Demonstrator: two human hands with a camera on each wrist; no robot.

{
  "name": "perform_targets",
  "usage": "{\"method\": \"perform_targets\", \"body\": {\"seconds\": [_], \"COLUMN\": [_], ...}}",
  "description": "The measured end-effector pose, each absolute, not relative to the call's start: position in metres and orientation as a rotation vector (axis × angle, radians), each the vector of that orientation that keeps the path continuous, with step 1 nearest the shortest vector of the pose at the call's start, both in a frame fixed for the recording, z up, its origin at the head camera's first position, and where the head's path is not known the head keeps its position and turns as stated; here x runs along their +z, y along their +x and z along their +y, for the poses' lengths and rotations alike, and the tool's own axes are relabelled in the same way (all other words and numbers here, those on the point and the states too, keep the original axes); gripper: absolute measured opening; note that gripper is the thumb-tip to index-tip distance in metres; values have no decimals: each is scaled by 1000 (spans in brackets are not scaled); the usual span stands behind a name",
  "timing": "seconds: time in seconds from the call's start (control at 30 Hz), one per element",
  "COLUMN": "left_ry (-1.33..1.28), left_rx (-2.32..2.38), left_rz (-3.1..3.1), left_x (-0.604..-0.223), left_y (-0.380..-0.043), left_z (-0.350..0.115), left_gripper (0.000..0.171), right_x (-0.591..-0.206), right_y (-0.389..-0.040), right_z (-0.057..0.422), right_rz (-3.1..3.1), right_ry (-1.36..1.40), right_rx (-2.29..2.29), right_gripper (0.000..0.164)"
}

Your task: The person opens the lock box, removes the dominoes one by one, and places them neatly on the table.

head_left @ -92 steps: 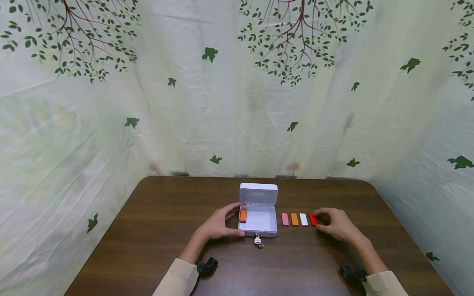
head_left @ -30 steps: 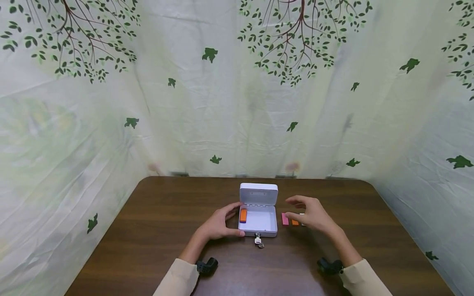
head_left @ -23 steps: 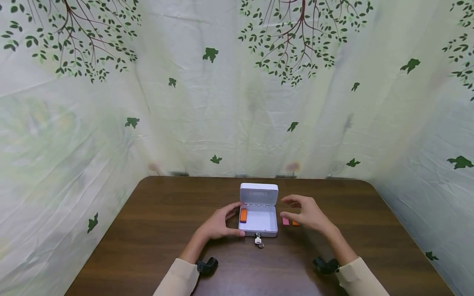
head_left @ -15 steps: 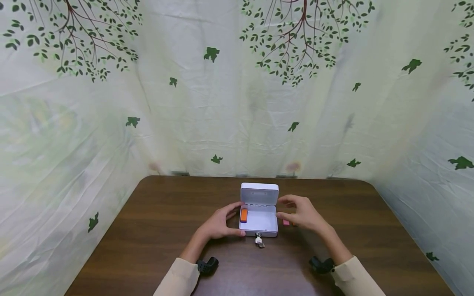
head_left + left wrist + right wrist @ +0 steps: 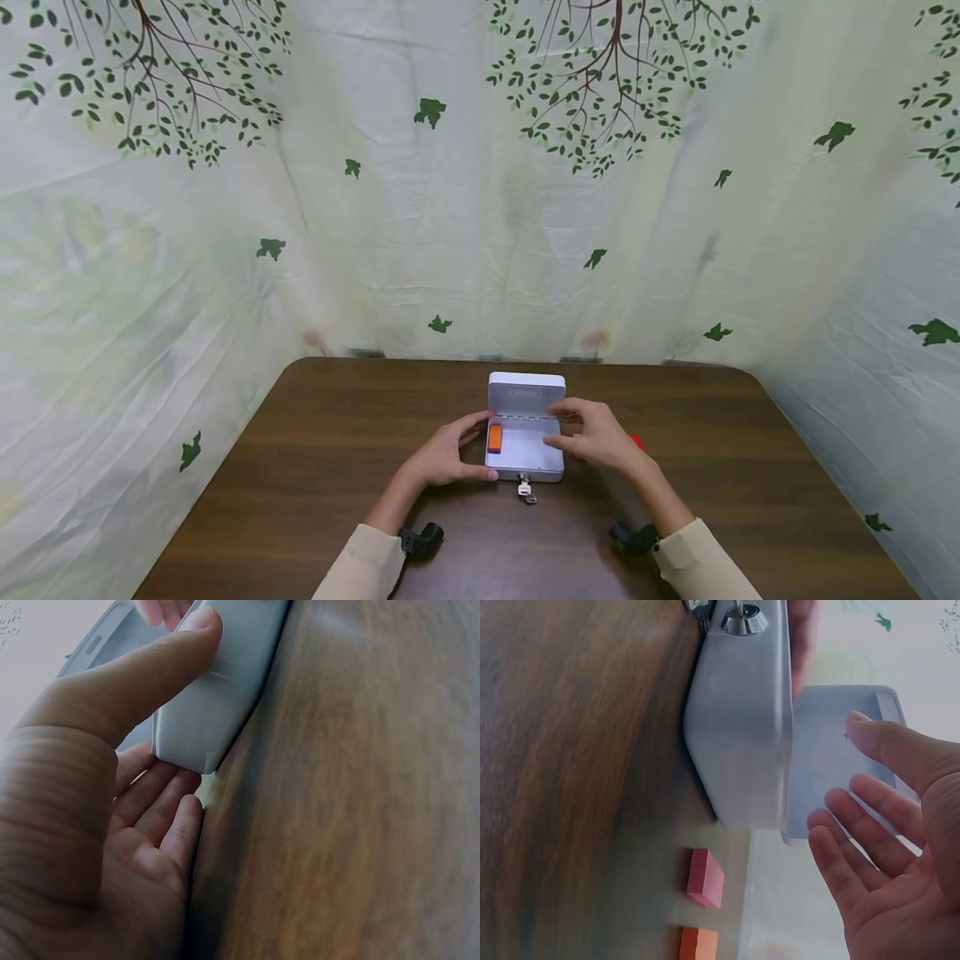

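Note:
A small white cash box (image 5: 525, 458) stands with its lid (image 5: 525, 390) raised and keys (image 5: 524, 488) in the front lock. My left hand (image 5: 444, 454) holds its left side, thumb on the front wall and fingers round the side, as the left wrist view shows. Inside, at the left, lies an orange block (image 5: 495, 438) with a dark lower edge. Over the box's right edge hovers my right hand (image 5: 592, 429), fingers apart and nothing between them. A red block (image 5: 637, 441) shows past that wrist. In the right wrist view a pink block (image 5: 705, 879) and an orange block (image 5: 697, 943) lie beside the box.
Everything stands on a brown wooden table (image 5: 337, 400). A leaf-patterned curtain (image 5: 480, 208) hangs behind it and at both sides. Each wrist wears a black camera, such as the left one (image 5: 422, 540). In the head view my right hand covers most of the block row.
My right hand has left the red block and moved leftward over the row to the box's right edge. The red block stays on the table. The left hand and box keep their place.

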State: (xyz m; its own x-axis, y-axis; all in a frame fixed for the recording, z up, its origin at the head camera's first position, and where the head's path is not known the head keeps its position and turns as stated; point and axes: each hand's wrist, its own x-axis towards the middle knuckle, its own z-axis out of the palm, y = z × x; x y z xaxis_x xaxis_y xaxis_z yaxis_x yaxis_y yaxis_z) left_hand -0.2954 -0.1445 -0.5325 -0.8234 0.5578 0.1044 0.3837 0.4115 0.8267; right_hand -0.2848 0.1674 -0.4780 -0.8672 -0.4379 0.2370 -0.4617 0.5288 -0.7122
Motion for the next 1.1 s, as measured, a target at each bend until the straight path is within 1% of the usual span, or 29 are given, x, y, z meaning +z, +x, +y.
{"method": "perform_targets", "body": {"seconds": [0.63, 0.9, 1.1], "left_ry": [832, 847, 850], "left_rx": [1375, 1393, 1387], "left_rz": [2483, 2478, 2478], "left_x": [-534, -534, -536], "left_y": [-296, -296, -296], "left_z": [-145, -145, -146], "left_gripper": [101, 101, 100], "right_x": [-485, -488, -494], "right_y": [-289, -293, -293], "right_z": [138, 124, 115], "right_rz": [-2739, -2700, -2696], "right_ry": [893, 987, 994], "right_rx": [1258, 1265, 1272], "right_gripper": [47, 46, 45]}}
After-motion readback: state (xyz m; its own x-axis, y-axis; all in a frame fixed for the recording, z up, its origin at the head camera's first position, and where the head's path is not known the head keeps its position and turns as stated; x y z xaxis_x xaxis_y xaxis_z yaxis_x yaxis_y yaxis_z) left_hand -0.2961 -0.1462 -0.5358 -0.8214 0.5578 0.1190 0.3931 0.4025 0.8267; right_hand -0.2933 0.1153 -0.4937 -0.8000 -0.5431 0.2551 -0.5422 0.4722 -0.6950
